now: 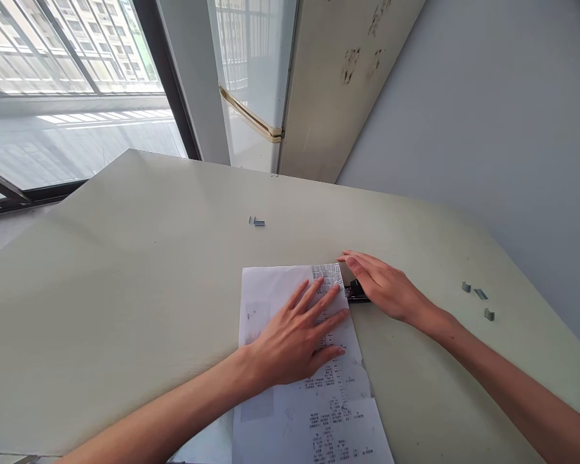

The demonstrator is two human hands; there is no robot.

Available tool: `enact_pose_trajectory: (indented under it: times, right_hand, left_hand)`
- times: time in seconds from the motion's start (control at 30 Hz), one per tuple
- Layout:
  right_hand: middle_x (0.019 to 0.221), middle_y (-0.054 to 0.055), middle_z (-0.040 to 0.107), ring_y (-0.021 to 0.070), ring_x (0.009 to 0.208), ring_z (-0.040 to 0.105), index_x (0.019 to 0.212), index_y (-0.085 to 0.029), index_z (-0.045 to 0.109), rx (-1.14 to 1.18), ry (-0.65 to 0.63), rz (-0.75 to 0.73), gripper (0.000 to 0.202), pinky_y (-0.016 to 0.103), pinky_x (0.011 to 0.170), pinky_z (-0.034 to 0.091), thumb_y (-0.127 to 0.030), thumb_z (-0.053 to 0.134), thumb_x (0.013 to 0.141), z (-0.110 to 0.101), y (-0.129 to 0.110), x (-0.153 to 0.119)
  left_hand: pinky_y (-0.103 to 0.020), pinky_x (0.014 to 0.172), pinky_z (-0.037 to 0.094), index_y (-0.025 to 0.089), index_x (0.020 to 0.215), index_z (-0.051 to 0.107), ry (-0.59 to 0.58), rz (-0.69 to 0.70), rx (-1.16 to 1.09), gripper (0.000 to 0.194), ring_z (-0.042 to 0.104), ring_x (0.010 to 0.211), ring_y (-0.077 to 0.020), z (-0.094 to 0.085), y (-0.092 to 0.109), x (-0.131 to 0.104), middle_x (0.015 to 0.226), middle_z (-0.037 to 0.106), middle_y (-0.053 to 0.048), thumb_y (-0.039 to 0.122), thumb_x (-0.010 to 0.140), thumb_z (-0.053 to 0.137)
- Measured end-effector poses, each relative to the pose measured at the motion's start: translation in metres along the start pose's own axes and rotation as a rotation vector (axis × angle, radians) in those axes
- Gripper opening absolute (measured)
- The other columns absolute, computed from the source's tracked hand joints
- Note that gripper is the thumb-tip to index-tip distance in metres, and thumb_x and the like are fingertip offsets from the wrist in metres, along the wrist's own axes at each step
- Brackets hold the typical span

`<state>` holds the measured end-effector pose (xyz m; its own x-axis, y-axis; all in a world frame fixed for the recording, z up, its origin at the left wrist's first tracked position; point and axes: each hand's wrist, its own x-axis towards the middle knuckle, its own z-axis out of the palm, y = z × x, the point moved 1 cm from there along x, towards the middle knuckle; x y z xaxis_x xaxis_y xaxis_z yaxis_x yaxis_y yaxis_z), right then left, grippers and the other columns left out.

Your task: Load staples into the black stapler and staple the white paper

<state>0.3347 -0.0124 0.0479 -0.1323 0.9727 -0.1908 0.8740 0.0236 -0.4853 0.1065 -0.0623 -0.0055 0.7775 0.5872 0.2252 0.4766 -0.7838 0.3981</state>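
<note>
My left hand [297,335] lies flat on a stack of printed papers [265,283], its fingers spread. Small printed characters cover the stack's right side, and its right edge looks uneven. At the upper right edge of the papers sits a black stapler [357,298], partly hidden under my right hand [384,283]. That hand rests over the stapler from the right, fingers stretched out toward the left. Most of the stapler's body is covered, and I cannot make out whether its jaws are pressed together.
Small strips of staples [257,222] lie beyond the papers. More staple pieces [481,294] are scattered at the right of the pale table [125,290]. A grey wall [488,96], a fridge-like cabinet with a gold handle [251,116] and a window [77,45] border the table.
</note>
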Motion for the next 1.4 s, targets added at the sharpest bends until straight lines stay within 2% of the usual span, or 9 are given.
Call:
enact_pose_trajectory:
  times: [0.53, 0.7, 1.07, 1.4]
  right_hand:
    - [0.155, 0.0, 0.06, 0.032, 0.149, 0.049, 0.136, -0.036, 0.068, 0.062, -0.004, -0.004, 0.06, 0.055, 0.123, 0.04, -0.065, 0.024, 0.108, -0.001, 0.003, -0.001]
    - [0.157, -0.001, 0.058, 0.0313, 0.152, 0.046, 0.137, -0.035, 0.068, 0.036, -0.014, 0.011, 0.056, 0.056, 0.125, 0.038, -0.06, 0.025, 0.109, 0.0, 0.0, -0.001]
    - [0.152, 0.001, 0.063, 0.0313, 0.147, 0.052, 0.126, -0.034, 0.073, -0.078, 0.062, -0.041, 0.05, 0.056, 0.119, 0.045, -0.051, 0.03, 0.108, 0.006, -0.006, 0.001]
    - [0.157, 0.002, 0.058, 0.0294, 0.15, 0.048, 0.133, -0.033, 0.069, -0.138, 0.038, -0.029, 0.049, 0.056, 0.121, 0.041, -0.045, 0.028, 0.109, 0.009, -0.007, 0.002]
  left_hand:
    - [-0.06, 0.133, 0.016, 0.028, 0.16, 0.045, 0.014, 0.001, -0.032, 0.059, 0.014, 0.162, -0.0351, 0.001, -0.001, 0.001, 0.175, 0.022, -0.006, 0.055, 0.107, 0.049]
    - [-0.061, 0.133, 0.017, 0.025, 0.158, 0.048, -0.009, -0.005, -0.021, 0.059, 0.017, 0.162, -0.0363, -0.003, 0.001, 0.002, 0.174, 0.025, -0.008, 0.055, 0.107, 0.049]
    - [-0.06, 0.133, 0.015, 0.027, 0.159, 0.046, 0.022, 0.0, -0.052, 0.059, 0.016, 0.162, -0.0357, 0.001, -0.001, 0.002, 0.175, 0.021, -0.006, 0.055, 0.107, 0.048]
    - [-0.06, 0.133, 0.015, 0.027, 0.159, 0.046, -0.001, -0.004, -0.033, 0.059, 0.016, 0.162, -0.0356, 0.0, 0.0, 0.002, 0.176, 0.018, -0.006, 0.055, 0.108, 0.047]
